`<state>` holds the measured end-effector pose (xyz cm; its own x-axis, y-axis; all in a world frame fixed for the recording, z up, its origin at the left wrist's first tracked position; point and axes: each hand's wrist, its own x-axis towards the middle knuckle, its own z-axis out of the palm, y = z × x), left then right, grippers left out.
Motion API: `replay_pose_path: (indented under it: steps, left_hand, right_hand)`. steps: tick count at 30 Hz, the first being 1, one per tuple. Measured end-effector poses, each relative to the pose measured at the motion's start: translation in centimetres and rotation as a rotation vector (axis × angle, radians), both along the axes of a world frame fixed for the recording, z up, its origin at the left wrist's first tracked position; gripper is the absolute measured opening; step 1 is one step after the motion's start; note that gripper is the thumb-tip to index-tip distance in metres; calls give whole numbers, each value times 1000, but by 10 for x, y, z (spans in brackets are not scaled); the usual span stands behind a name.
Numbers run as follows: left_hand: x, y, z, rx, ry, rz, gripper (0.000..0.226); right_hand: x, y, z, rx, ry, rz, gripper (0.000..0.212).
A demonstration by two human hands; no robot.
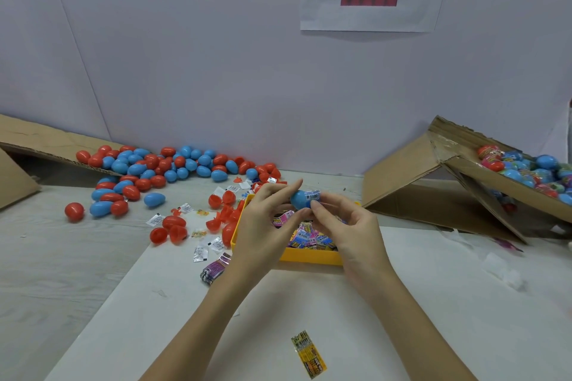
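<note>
A blue plastic egg point(301, 198) with a white barcode sticker is held above a yellow tray point(312, 257). My left hand point(266, 219) pinches its left end between thumb and fingers. My right hand point(346, 226) pinches its right end, with a fingertip on the sticker. The tray under my hands holds several colourful printed film sleeves point(309, 238). One flat yellow sleeve point(309, 354) lies on the white sheet near me.
A heap of red and blue eggs point(161, 167) spills from a cardboard flap at the back left. Open red egg halves point(223, 210) and small white labels lie beside the tray. A tilted cardboard box point(495, 182) at the right holds wrapped eggs point(532, 170).
</note>
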<state>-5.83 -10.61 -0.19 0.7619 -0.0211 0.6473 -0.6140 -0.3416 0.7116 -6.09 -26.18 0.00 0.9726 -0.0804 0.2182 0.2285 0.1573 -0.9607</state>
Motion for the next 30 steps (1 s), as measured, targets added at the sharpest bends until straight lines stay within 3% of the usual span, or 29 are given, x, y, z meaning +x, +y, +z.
replay_pose_path:
  steps: [5, 17, 26, 30]
  left_hand:
    - [0, -1, -2, -36, 44, 21, 51]
    - [-2, -5, -3, -55, 60, -23, 39]
    - [0, -4, -2, -33, -85, -25, 46]
    - [-2, -4, -2, -5, -152, 9, 48]
  right_hand:
    - [0, 0, 3, 195, 120, 72, 21]
    - [-3, 2, 5, 241, 156, 88, 23]
    - [-4, -4, 11, -82, -98, 56, 22]
    - [-5, -4, 11, -121, -122, 60, 25]
